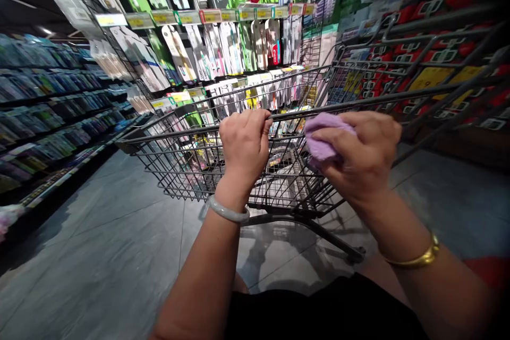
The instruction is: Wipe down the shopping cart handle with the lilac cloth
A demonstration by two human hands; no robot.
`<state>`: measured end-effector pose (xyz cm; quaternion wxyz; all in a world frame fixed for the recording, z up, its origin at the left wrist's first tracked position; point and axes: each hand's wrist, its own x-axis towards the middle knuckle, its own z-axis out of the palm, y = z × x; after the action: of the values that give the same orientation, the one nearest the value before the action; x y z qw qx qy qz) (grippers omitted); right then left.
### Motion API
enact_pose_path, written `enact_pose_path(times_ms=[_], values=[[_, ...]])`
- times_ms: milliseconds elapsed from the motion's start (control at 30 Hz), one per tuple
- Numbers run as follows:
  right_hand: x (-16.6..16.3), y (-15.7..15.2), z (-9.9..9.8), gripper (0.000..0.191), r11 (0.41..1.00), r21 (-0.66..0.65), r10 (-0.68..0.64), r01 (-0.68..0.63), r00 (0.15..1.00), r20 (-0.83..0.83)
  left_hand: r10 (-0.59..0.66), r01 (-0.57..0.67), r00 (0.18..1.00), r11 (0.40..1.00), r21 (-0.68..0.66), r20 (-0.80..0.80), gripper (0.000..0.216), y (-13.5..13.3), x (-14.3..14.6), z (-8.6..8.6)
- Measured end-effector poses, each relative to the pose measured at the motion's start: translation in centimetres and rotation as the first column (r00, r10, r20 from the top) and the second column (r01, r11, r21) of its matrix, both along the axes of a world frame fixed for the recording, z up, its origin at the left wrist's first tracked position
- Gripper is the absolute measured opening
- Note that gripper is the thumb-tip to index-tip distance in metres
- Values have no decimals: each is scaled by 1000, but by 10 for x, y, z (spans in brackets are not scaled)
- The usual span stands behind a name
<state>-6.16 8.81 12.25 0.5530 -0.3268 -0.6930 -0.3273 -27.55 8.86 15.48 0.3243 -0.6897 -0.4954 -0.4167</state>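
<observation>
A dark wire shopping cart stands side-on in front of me. My left hand is closed round the cart's top rim, its fingers curled over the bar. A folded purple cloth is bunched in my right hand, close to the same rim; whether the cloth touches the bar I cannot tell. The fingers of that hand press into the cloth from the right and below. Through the wire mesh the inside of the cart shows only in part.
Behind the cart rises a rack of hanging packets with yellow price labels. Shelves of packaged goods run along the left. Red items hang at the right. Grey tiled floor lies around the cart's wheels.
</observation>
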Motion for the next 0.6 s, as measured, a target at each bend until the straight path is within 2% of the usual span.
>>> enact_pose_path(times_ms=[167,333,433,600], values=[[-12,-3,-7,23,999,35,0,-3,996,91,5,-5,1000,1000,-5,-2,24,-1,-1,1],[6,1,3,27,998,52,25,-24,1000,-12,0,1,1000,1000,-16,7,25,-2,-1,1],[8,1,3,26,999,3,39,-39,997,-59,-11,11,1000,1000,-29,16,25,-1,0,0],[-9,-4,-7,23,1000,-14,-8,9,996,85,-15,15,1000,1000,-27,23,25,-1,-1,0]])
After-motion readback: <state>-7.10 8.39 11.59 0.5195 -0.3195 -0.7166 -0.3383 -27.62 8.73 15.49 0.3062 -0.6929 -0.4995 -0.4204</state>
